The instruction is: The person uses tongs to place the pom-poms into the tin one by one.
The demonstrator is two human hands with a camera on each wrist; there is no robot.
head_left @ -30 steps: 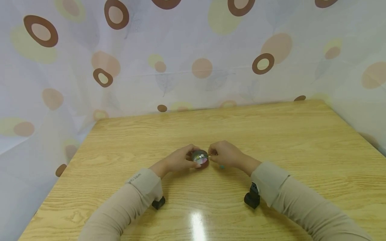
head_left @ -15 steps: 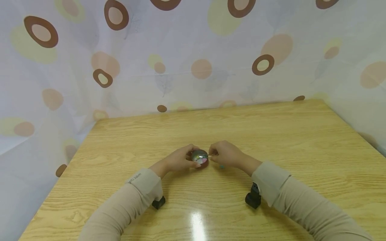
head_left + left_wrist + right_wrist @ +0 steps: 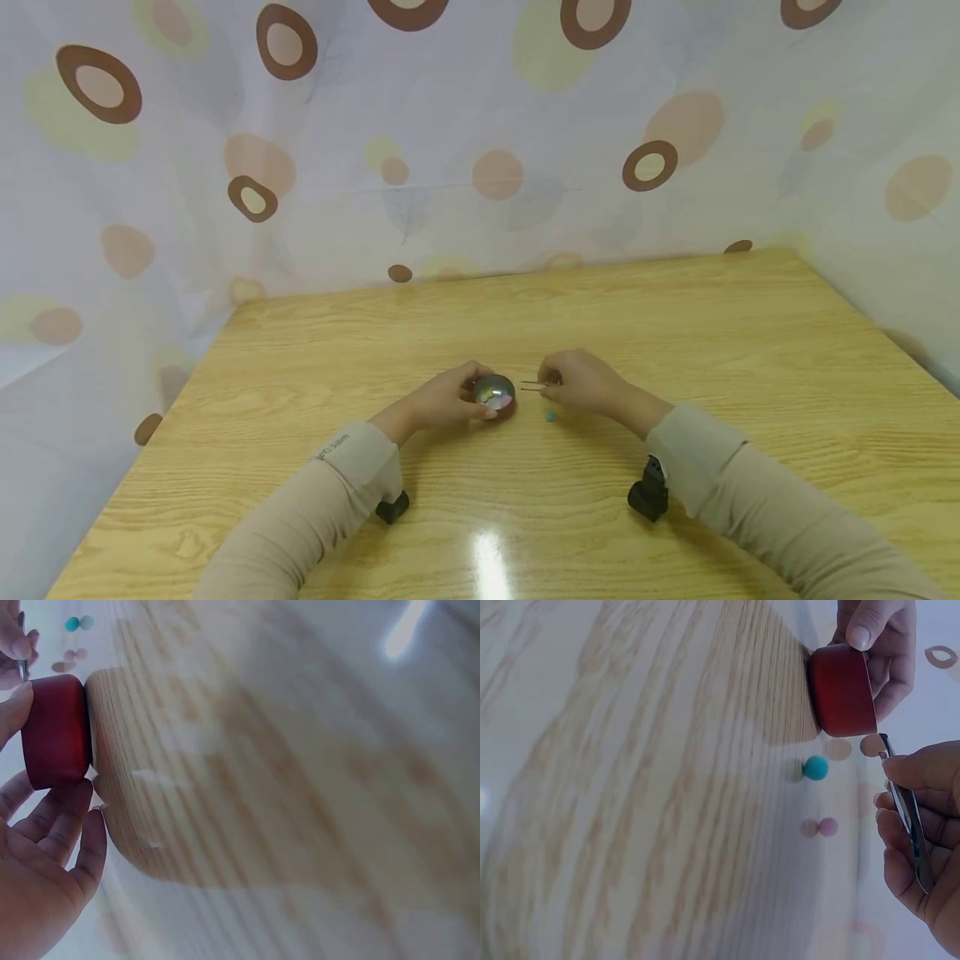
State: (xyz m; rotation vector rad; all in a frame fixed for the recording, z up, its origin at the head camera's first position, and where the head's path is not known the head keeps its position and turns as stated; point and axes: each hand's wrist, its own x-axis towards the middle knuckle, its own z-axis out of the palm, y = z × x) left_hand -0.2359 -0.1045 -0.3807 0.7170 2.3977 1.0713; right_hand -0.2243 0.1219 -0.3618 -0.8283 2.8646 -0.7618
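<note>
My left hand (image 3: pixel 447 396) grips a small round red bowl (image 3: pixel 56 731) on the table, thumb and fingers on opposite sides. In the head view the bowl's inside looks shiny, with yellowish and pink patches too small to make out. My right hand (image 3: pixel 581 383) pinches metal tweezers (image 3: pixel 906 814) between thumb and fingers, just right of the bowl. The two tips stand apart with nothing visible between them, pointing toward the bowl. A teal bead (image 3: pixel 816 767) lies on the table below the tweezers. Near it, in the right wrist view, is a pink bead (image 3: pixel 828 826).
The wood-grain table (image 3: pixel 360 333) extends on all sides of the hands. A white cloth (image 3: pixel 450 108) with brown and beige spots hangs behind and beside it. A camera (image 3: pixel 648 497) is strapped to the right wrist. Light glares off the front of the table.
My right hand has drawn the tweezers rightward, away from over the bowl. A pale speck seen near their tips one second ago no longer shows there. The left hand stays on the bowl.
</note>
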